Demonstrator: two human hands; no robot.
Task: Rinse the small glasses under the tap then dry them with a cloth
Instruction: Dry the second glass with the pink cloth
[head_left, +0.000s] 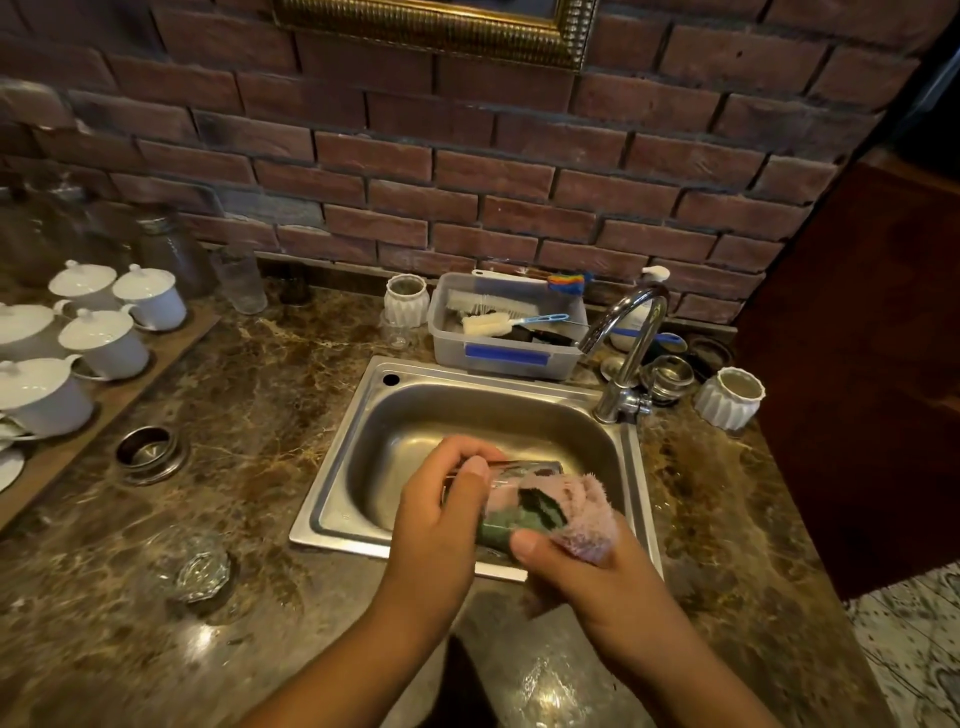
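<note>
No legible text, label, brand, number or sign is showing anywhere in the view. The blue strip (508, 355) on the front of the grey plastic tub (556, 364) is carrying no readable characters. The white pump bottle (635, 317) behind the tap is showing no readable marking.

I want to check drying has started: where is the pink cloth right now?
In the head view, the pink cloth is low centre over the sink, pushed by the right hand into the glass that the left hand holds.
</note>
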